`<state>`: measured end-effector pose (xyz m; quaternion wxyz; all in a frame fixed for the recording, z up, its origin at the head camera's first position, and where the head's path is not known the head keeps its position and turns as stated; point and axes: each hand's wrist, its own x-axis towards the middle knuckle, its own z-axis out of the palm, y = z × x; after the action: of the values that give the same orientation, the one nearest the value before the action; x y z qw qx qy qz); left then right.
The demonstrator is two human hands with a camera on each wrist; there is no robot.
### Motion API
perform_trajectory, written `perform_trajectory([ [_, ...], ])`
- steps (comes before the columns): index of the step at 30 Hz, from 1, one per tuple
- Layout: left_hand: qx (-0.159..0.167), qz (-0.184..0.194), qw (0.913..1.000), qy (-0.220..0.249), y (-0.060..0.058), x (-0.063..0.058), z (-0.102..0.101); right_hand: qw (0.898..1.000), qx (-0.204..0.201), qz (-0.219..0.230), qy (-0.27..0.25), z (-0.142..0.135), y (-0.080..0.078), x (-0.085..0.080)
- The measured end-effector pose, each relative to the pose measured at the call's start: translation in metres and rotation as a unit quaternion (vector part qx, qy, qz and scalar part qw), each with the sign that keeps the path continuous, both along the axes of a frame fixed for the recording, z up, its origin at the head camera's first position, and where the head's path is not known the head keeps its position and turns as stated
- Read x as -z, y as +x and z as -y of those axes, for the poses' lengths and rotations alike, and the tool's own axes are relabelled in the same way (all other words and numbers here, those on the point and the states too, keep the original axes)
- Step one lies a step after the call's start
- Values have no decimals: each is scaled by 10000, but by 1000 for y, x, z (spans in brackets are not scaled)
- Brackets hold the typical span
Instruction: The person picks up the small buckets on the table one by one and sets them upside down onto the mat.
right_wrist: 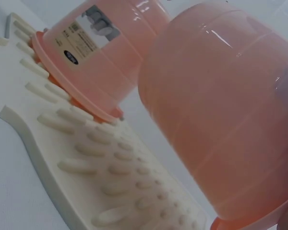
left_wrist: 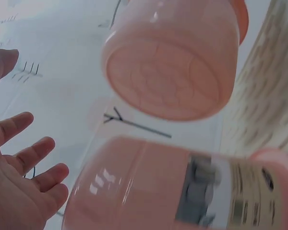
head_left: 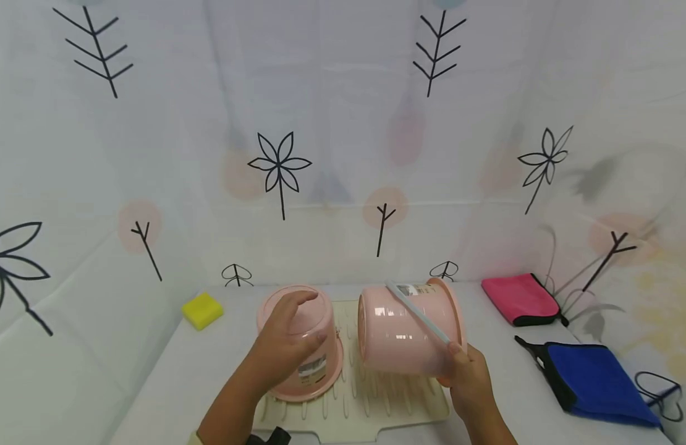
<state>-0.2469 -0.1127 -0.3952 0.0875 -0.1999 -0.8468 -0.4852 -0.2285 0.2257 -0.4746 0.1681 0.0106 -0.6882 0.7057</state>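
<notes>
A pink plastic bucket (head_left: 312, 315) stands upside down on the left part of a cream pegged drying board (head_left: 395, 411), a printed label (left_wrist: 201, 189) on its side. Over its upturned base hovers my left hand (head_left: 282, 349); in the left wrist view the fingers (left_wrist: 41, 153) are loosely spread, with nothing in them. My right hand (head_left: 473, 380) grips a second pink bucket (head_left: 398, 337) at its rim, where the pale handle (head_left: 421, 314) comes down to the thumb. This bucket is tipped on its side above the board, base facing left.
A yellow sponge (head_left: 202, 310) lies at the back left of the white table (head_left: 170, 383). To the right are a folded pink cloth (head_left: 518, 296) and a folded blue cloth (head_left: 596, 377), both edged in black. A patterned white curtain (head_left: 343, 123) hangs behind.
</notes>
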Motion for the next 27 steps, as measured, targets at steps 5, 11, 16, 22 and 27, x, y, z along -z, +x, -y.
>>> perform_trajectory([
  [5, 498, 97, 9987, 56, 0, 1, -28, 9999, 9, 57, -115, -1, 1, -1],
  [11, 893, 299, 9947, -413, -1, 3, -55, 9999, 75, 141, -40, -3, 2, -5],
  [16, 1012, 411, 9916, -687, -9, 11, -71, 9998, 95, -18, -163, -6, 1, -4],
  [22, 1077, 401, 9893, -895, -19, 27, -82, 9978, -131, -349, -552, -10, 2, 0],
  [27, 1183, 366, 9882, -899, -20, 35, -84, 9919, -524, -661, -953, -12, 4, 2],
])
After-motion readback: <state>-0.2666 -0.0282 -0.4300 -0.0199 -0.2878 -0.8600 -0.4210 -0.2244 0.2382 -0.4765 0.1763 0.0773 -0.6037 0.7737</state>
